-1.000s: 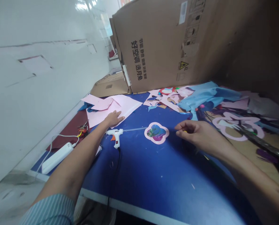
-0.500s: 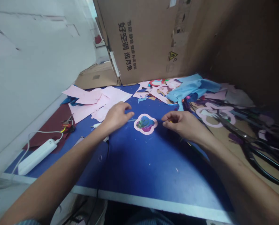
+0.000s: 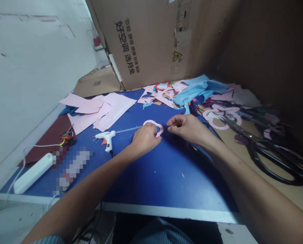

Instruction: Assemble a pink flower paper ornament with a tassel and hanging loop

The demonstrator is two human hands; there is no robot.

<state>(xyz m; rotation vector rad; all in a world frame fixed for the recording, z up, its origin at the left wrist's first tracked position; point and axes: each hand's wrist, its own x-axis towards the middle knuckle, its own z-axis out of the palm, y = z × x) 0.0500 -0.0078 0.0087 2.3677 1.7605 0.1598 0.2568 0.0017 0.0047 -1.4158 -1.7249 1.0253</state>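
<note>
A pink flower-shaped cutout with a coloured centre lies on the blue table. My left hand rests on top of it with fingers curled, covering most of it. My right hand sits just to its right, fingers pinched on a small yellow piece that I cannot make out. A white glue gun with a clear glue stick lies left of my left hand, apart from it.
Pink paper sheets lie at the back left, paper scraps and blue cloth at the back. A big cardboard box stands behind. Large black scissors lie right. A white power strip sits near the left edge.
My left hand moved from the pink sheets past the glue gun onto the flower cutout. My right hand stayed by the cutout's right edge. The camera tilted down.
</note>
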